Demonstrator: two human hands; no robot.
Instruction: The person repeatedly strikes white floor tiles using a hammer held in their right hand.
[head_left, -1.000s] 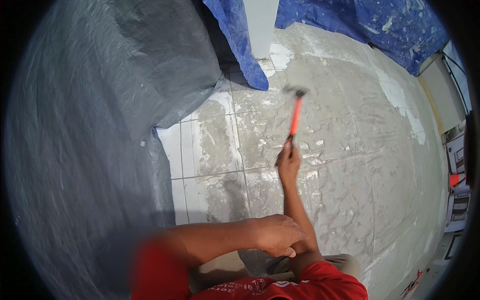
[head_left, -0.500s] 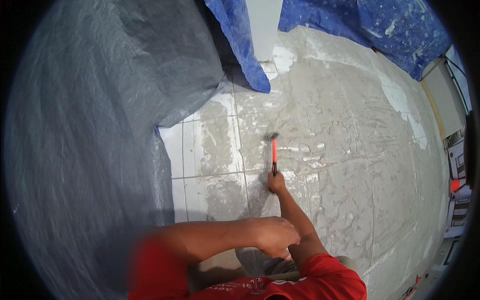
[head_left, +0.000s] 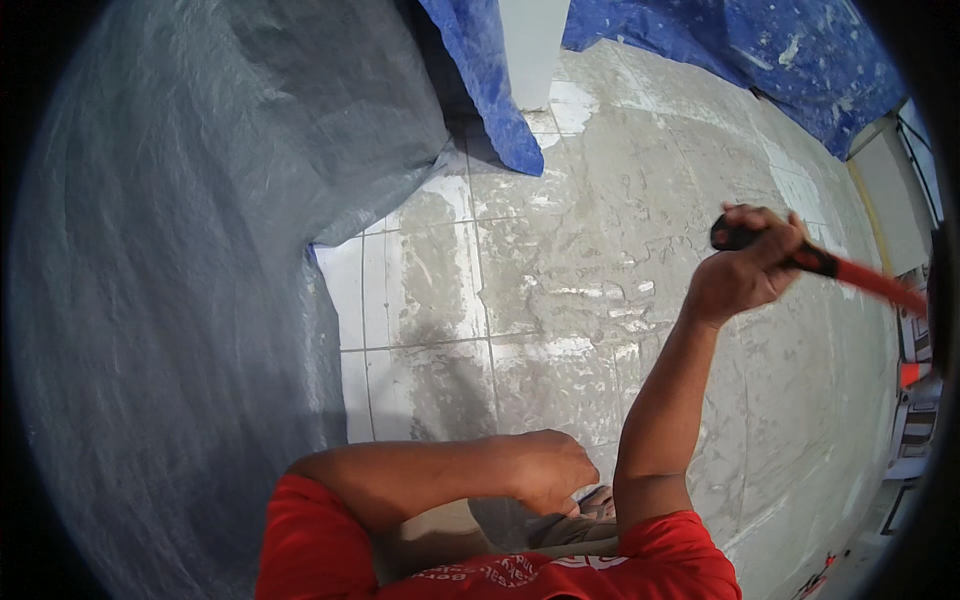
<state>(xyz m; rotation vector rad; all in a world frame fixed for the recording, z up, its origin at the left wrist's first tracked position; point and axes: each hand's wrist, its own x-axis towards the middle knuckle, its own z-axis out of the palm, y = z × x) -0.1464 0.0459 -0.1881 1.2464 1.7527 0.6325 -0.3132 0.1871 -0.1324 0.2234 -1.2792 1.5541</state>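
Note:
My right hand (head_left: 745, 262) is raised over the right side of the floor, closed round the black grip of a hammer (head_left: 868, 278). Its red handle slants out to the right, smeared by motion, and the head is lost at the dark rim. Low in front of my body, my left hand (head_left: 553, 470) is bent inward with its fingers curled. The palm is hidden, so what it holds, if anything, does not show. Below both hands lies a tiled floor (head_left: 560, 385), coated in patchy grey mortar with rough ridges and white spots.
A grey tarp (head_left: 200, 250) covers the left side. Blue sheeting (head_left: 740, 50) stained with white spots lies along the far right. Another blue flap (head_left: 510, 130) hangs beside a white post (head_left: 530, 60). Boards (head_left: 890, 185) and an orange-red object (head_left: 909, 374) stand at the right edge.
My right hand has swung up and to the right with the hammer, whose head was down at the floor's middle. My left hand has stayed in place.

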